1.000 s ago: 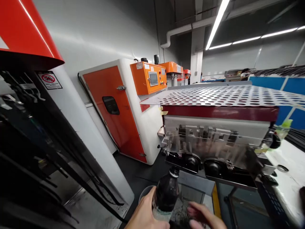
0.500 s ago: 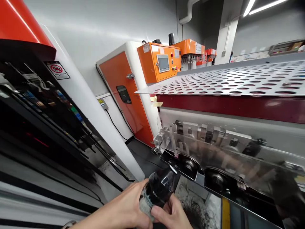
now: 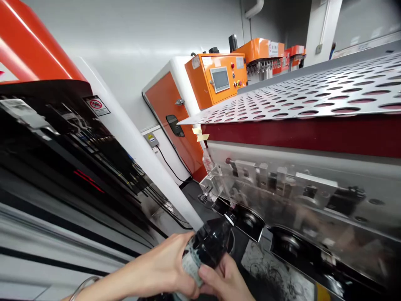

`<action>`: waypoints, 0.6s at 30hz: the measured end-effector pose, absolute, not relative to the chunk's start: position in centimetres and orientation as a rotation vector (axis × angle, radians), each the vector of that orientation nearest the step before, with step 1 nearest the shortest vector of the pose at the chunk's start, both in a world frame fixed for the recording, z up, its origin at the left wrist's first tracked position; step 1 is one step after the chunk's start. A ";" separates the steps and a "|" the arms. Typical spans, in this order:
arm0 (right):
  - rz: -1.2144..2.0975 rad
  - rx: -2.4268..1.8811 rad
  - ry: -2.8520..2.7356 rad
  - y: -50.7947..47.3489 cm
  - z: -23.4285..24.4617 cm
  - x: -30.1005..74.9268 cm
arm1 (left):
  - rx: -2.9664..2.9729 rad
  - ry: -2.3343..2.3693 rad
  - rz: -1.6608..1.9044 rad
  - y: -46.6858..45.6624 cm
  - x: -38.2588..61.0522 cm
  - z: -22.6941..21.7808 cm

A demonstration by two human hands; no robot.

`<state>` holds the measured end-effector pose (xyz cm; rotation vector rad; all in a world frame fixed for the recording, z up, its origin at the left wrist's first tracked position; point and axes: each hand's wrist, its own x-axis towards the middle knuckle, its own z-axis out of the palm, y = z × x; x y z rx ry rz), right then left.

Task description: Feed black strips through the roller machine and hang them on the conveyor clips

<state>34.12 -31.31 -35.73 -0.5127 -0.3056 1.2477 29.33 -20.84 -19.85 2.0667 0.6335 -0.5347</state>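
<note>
A dark plastic bottle [image 3: 210,241] with a pale, worn label is tilted, its white-ringed neck pointing up and right. My left hand [image 3: 177,265] wraps around its label side. From the right, my right hand [image 3: 224,278] grips the same bottle, thumb on the label; its other fingers are partly hidden behind it. The bottle's neck is near the left end of a machine's clear plastic guard [image 3: 260,186], where black round wheel-like parts [image 3: 250,221] sit below. I cannot tell whether the neck touches anything. The bottle's lower end is partly hidden by my hands.
A perforated metal sheet [image 3: 300,98] juts out over the machine on a dark red edge [image 3: 282,136]. An orange control box [image 3: 216,79] stands behind. At left is a white slanted post [image 3: 134,146] beside a red-topped machine [image 3: 40,46]. The floor [image 3: 266,267] carries dark scraps.
The camera view has shifted and turned slightly, so the surroundings sit differently. Both hands keep hold of the bottle, with its neck still near the guard.
</note>
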 end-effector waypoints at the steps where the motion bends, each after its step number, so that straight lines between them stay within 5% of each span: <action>1: 1.254 -0.501 -0.303 -31.4 -35.6 34.1 | 2.078 0.639 -0.523 -21.0 29.4 -19.7; 18: 1.288 -0.393 -0.311 -31.8 -34.8 34.4 | 2.211 0.708 -0.645 -21.3 29.8 -18.4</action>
